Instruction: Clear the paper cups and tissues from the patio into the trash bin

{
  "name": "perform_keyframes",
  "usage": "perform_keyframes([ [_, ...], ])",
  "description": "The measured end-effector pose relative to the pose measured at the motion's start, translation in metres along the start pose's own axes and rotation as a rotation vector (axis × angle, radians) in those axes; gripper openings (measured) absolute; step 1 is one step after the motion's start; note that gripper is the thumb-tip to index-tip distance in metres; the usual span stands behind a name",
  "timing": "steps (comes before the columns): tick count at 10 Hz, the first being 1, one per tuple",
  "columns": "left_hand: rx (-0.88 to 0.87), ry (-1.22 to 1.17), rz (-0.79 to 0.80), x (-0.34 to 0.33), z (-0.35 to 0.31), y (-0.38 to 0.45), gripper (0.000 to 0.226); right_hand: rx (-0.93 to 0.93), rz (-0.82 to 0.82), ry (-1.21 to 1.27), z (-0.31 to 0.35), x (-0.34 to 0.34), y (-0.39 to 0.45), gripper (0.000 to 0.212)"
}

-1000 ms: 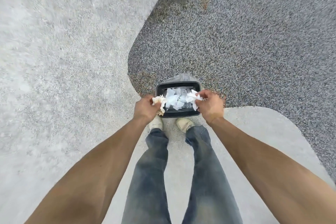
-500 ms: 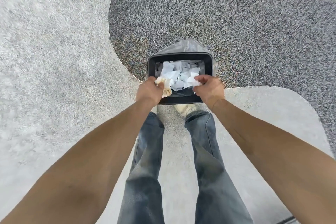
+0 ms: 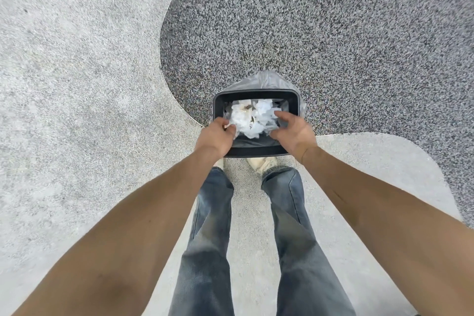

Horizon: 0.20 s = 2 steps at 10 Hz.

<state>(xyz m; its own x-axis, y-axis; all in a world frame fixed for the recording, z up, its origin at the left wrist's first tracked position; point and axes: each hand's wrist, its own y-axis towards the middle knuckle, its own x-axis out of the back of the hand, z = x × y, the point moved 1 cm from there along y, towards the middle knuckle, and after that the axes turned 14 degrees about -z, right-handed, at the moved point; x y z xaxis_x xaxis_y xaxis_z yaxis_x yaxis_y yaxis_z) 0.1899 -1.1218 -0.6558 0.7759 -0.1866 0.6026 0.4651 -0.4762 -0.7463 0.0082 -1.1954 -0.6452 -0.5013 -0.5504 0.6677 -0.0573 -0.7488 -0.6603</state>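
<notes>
Head view: both wads held 0.5 s ago now lie among tissues (image 3: pixel 252 118) inside trash bin (image 3: pixel 256 151); left hand (image 3: pixel 215 137) loosely curled, right hand (image 3: pixel 292 133) spread, both empty—this load delivered.

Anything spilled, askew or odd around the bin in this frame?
Nothing stands out. The black rectangular trash bin stands upright, the crumpled white tissues lie inside it, and no litter shows on the speckled paving around it. Both hands, left and right, are over it.

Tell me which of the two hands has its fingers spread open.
The right hand: its fingers are spread open over the trash bin. The left hand is curled closed, the tissues just beyond its knuckles.
</notes>
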Motion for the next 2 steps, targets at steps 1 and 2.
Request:
perform_keyframes([
  [1,-0.057,-0.008,-0.038,0.029,-0.012,-0.013,0.031,0.085,-0.015,-0.012,0.022,0.029,-0.016,0.061],
  [2,-0.078,-0.016,-0.040,0.055,-0.023,-0.028,0.031,0.147,-0.043,-0.032,0.036,0.052,-0.029,0.062],
])
